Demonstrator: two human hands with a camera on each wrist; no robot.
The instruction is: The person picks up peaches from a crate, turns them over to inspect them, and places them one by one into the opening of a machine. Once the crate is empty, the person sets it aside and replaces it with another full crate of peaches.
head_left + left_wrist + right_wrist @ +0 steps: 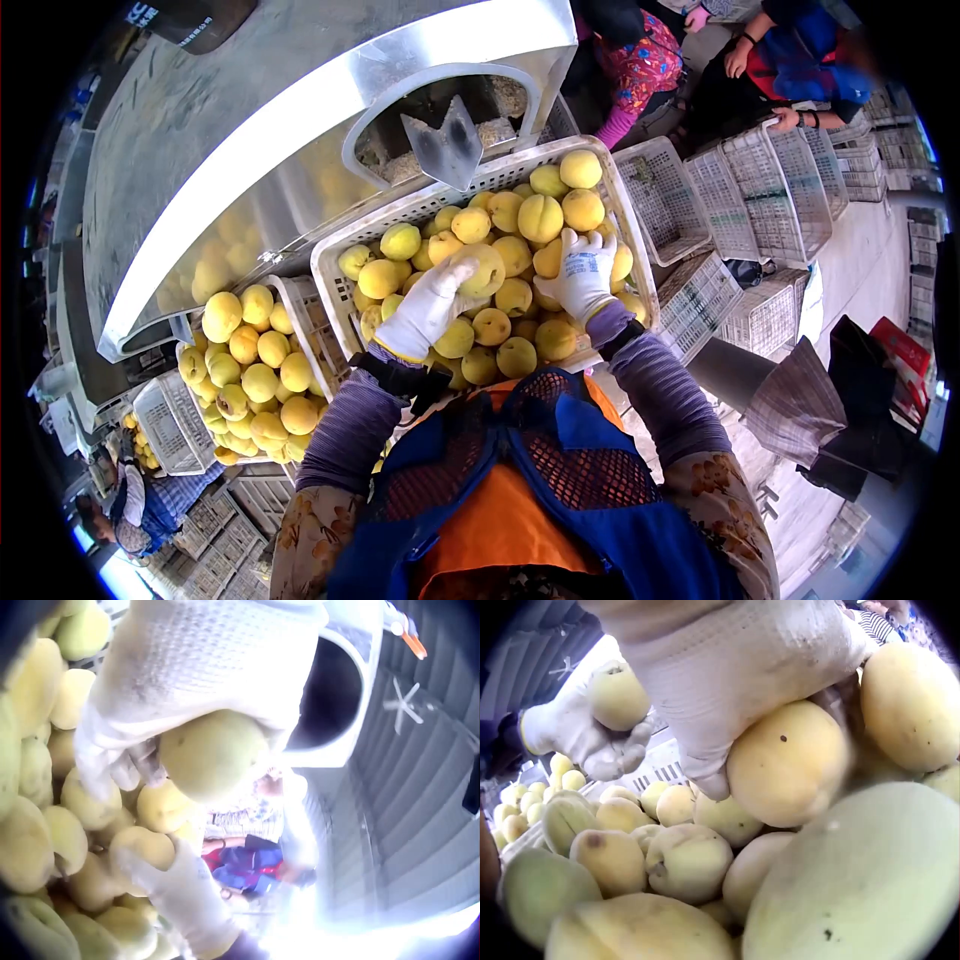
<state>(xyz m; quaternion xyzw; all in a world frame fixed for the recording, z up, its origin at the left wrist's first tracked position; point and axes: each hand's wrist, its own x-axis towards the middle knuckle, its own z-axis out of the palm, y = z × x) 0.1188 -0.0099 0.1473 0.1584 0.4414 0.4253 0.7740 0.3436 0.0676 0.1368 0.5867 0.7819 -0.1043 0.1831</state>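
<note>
Yellow and greenish peaches [491,326] fill a white plastic crate [328,262] in front of the person. The white-gloved left hand [428,308] holds a large peach [482,270] above the others; the left wrist view shows this peach [214,755] under the palm. At the crate's right side, the gloved right hand [583,275] has its fingers round another peach [547,260]. In the right wrist view that peach [789,763], with a small dark spot, lies between thumb and fingers, among the other fruit.
A second crate of peaches [260,383] stands at the left. Behind the main crate is a metal machine [240,130] with a round opening. Empty crates [760,200] are stacked at the right, near two people [640,70] at the top right.
</note>
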